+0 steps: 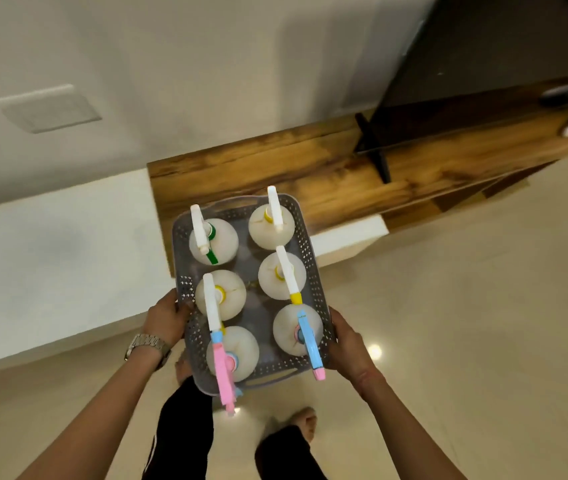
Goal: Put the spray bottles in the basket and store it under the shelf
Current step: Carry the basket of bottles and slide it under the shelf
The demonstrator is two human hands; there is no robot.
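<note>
- Six spray bottles (277,276) stand upright in grey basket (313,258), two rows.
- Left hand (165,318) grips basket's left rim; right hand (348,344) grips right rim.
- Basket held between both hands, just before wooden shelf (310,168).

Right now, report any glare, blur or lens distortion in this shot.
Head view: a bright lamp reflection glares off the glossy floor right of the basket; wide-angle bending curves the wooden shelf; the wall plate and far right corner look soft.
</note>
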